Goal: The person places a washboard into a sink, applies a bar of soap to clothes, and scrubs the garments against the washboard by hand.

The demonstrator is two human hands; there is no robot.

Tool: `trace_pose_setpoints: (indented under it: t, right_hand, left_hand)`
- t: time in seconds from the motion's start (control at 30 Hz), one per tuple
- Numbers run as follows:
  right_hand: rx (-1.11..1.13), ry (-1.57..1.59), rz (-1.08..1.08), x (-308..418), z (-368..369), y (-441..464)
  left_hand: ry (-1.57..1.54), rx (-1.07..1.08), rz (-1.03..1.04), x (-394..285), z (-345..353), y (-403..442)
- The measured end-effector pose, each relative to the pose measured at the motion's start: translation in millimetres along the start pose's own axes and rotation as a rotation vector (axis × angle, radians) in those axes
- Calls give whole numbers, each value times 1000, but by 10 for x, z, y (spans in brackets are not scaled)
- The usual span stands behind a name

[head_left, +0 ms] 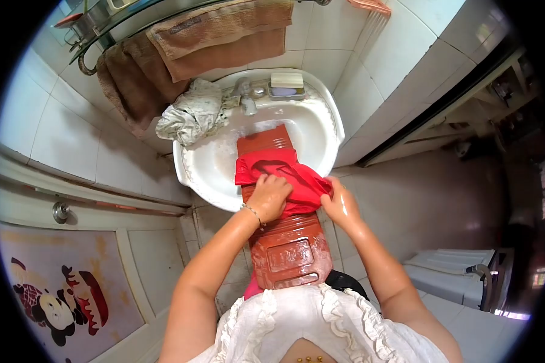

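A wet red cloth (281,172) with a darker patch lies across a reddish-brown washboard (290,251). The board's far end rests in the white washbasin (184,169), and its near end reaches my body. My left hand (271,196) has its fingers curled into the near left part of the cloth, over the ridges. At the right side, my right hand (340,204) pinches the cloth's edge between thumb and fingers. Both hands look wet. Some fingertips are hidden in the folds.
Behind the basin bowl stands a faucet (246,100), with a soap dish (286,91) to its right. A crumpled patterned cloth (194,112) hangs over the left rim. Brown towels (224,45) hang above. A door (121,242) is at left, a white appliance (451,272) at right.
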State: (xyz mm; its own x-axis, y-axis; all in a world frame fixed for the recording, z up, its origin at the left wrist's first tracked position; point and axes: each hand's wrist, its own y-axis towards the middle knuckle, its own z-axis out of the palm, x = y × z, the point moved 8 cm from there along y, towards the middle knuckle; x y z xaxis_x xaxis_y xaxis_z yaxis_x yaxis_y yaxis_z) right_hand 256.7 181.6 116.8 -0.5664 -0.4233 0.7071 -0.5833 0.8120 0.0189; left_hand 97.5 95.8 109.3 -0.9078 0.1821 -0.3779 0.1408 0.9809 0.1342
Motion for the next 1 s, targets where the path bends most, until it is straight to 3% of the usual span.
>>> trace_pose_setpoints:
  t: [0.03,0.07,0.1,0.17,0.2,0.23,0.27,0.3,0.37,0.43,0.5,0.57,0.7,0.73,0.8,0.83,0.9,0.93,1.0]
  right_hand:
    - [135,203,117,50,-1,45]
    - [208,634,177,148,9,86]
    - [220,874,308,327,-72,97]
    - [52,961,260,127,-39,317]
    - [55,963,258,-59,106,355]
    - [-68,405,31,-188,85,427]
    - [-186,-157,-191,-173,110,455]
    - [-190,-156,-199,-267,191,463]
    - [158,26,30,-572,586,357]
    - [166,68,106,-557,548,262]
    - [170,107,191,-439,428,206]
    - [195,842,603,-393,450,-1]
    - [216,1011,744,-405,464,-189]
    - [222,1007,735,-473,547,-217]
    - [-134,31,-211,-116,240,-100]
    - [-135,31,-211,55,172,-114]
    - [69,-286,-465,579,318,-234]
    - [70,-287,-469,657,377,-184]
    - [458,-52,-128,567,743,-27]
  left_hand:
    - [22,74,-52,52,-78,50]
    - [-78,-4,-23,109,-254,84]
    - [-152,-62,-62,262,-381,132]
    - [-271,-338,-175,688,-797,229]
    - [-190,-507,-214,876,-1018,212]
    - [-7,-705,-196,929,-1261,176]
    - [42,-722,-226,983,-1296,143]
    - [92,-741,-258,1033,-1318,125]
    - [-255,-369,-365,1031,-898,125]
    - [-615,-32,-334,728,-105,-46]
    - [-209,-14,-228,222,138,-405]
    - [-187,9,-283,71,74,-474]
    - [-69,-98,-298,182,19,-600]
    - [-31,-126,-316,259,-32,-644]
    - [-37,-111,-356,381,-156,-650]
    - [-50,-86,-393,413,-258,-610]
    - [-22,-202,-333,305,-583,-392]
    - [55,-317,-222,130,-810,-224]
    - [88,-471,-17,-235,-1098,49]
